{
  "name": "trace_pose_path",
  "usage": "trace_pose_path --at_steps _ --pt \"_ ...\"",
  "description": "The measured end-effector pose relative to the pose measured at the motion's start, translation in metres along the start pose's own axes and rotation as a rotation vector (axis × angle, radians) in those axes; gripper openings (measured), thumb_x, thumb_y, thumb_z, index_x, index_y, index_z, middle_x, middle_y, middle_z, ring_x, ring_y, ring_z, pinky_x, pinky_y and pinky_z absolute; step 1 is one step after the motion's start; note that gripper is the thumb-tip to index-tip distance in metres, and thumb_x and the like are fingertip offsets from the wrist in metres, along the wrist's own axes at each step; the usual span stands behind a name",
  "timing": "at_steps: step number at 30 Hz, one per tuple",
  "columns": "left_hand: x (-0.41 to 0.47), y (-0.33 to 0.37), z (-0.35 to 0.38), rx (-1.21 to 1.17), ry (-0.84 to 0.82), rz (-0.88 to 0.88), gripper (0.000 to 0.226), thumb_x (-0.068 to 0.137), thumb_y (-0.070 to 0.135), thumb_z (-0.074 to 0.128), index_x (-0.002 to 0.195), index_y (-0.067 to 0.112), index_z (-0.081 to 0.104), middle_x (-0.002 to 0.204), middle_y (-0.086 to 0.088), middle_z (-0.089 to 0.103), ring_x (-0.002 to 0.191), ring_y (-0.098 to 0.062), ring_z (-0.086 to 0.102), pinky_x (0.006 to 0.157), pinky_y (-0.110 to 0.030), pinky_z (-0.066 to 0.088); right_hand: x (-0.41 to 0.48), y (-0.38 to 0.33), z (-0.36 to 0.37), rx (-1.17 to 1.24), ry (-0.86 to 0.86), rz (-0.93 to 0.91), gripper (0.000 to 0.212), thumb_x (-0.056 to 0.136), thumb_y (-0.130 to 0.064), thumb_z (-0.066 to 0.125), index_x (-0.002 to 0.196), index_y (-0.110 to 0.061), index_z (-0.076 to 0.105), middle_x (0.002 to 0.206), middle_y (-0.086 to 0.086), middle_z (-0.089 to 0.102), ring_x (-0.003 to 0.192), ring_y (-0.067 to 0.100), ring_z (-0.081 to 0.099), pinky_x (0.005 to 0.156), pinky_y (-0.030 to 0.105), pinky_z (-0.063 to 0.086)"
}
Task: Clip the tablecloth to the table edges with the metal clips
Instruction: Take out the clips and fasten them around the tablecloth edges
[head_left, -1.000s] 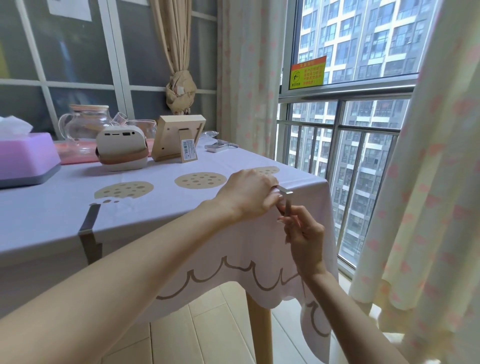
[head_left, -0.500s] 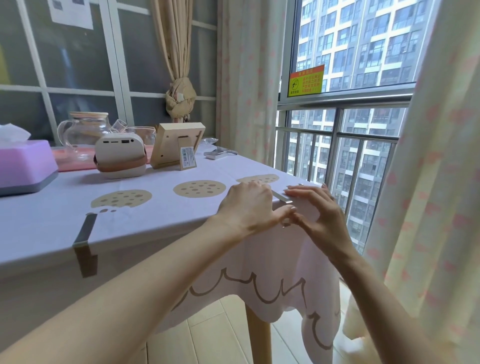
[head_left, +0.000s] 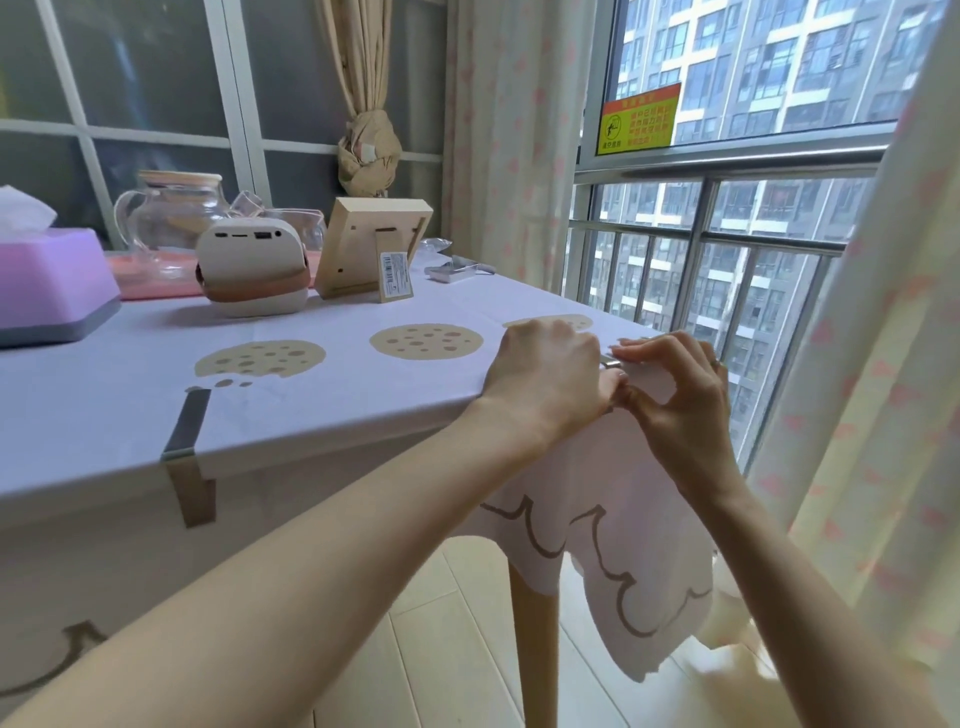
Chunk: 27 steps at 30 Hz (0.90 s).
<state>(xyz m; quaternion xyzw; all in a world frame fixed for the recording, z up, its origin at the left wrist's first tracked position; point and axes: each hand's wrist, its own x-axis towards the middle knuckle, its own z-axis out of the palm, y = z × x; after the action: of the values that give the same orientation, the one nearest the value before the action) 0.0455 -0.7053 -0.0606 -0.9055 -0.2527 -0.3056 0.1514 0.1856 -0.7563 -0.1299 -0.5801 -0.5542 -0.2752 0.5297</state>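
Note:
A pale lilac tablecloth (head_left: 337, 374) with cookie prints covers the table and hangs over its front edge. One metal clip (head_left: 186, 441) grips the cloth on the front edge at the left. At the near right corner a second metal clip (head_left: 611, 361) shows as a small silver piece between my hands. My left hand (head_left: 550, 374) is curled against it from the left, thumb at the edge. My right hand (head_left: 680, 395) arches over the corner, fingertips on the clip's top and thumb curled below. Most of this clip is hidden.
Spare metal clips (head_left: 457, 271) lie at the table's far end. A photo frame (head_left: 371, 247), a beige speaker (head_left: 252, 267), a glass jug (head_left: 171, 218) and a pink tissue box (head_left: 49, 283) stand along the back. A curtain (head_left: 872, 364) hangs close on the right, by the window railing (head_left: 701, 244).
The clip stood upright off the corner with my right hand under it. My right hand has risen over the corner and the clip now lies low on the table edge.

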Motion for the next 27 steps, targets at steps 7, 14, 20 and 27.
trace_pose_path --at_steps 7,14,20,27 --pt "-0.002 -0.005 0.005 -0.004 -0.016 0.033 0.043 0.095 0.043 0.04 0.106 0.008 0.061 0.109 -0.01 0.062 0.102 -0.027 0.056 0.071 -0.029 0.03 -0.001 -0.005 0.0 0.0 -0.025 0.028 0.03 0.068 -0.02 0.069 0.097 -0.013 0.065 0.103 -0.004 0.063 0.105 0.024 0.056 0.092 0.038 0.035" --pt "-0.004 -0.004 0.009 -0.114 -0.061 -0.008 0.039 0.093 0.041 0.042 0.114 0.009 0.047 0.115 -0.012 0.058 0.106 -0.028 0.054 0.077 -0.035 0.04 -0.004 -0.008 0.0 0.017 -0.044 0.047 0.028 0.069 -0.021 0.062 0.095 -0.013 0.064 0.101 -0.003 0.061 0.106 0.019 0.055 0.094 0.053 0.037" --pt "-0.002 -0.006 0.003 -0.136 -0.128 -0.146 0.046 0.056 0.051 0.079 0.079 0.015 0.064 0.078 -0.003 0.069 0.07 -0.018 0.066 0.055 -0.021 0.05 -0.004 -0.008 -0.004 0.008 -0.148 0.143 0.026 0.073 -0.023 0.063 0.098 -0.027 0.057 0.103 -0.004 0.063 0.107 0.02 0.059 0.106 0.058 0.028" --pt "0.006 -0.005 -0.006 -0.196 -0.297 -0.249 0.068 0.041 0.056 0.085 0.09 0.01 0.072 0.09 -0.007 0.074 0.083 -0.019 0.071 0.059 -0.023 0.055 0.004 -0.013 -0.013 -0.07 -0.265 0.22 0.024 0.077 -0.026 0.063 0.099 -0.029 0.055 0.109 -0.009 0.06 0.109 0.014 0.055 0.102 0.057 0.034"
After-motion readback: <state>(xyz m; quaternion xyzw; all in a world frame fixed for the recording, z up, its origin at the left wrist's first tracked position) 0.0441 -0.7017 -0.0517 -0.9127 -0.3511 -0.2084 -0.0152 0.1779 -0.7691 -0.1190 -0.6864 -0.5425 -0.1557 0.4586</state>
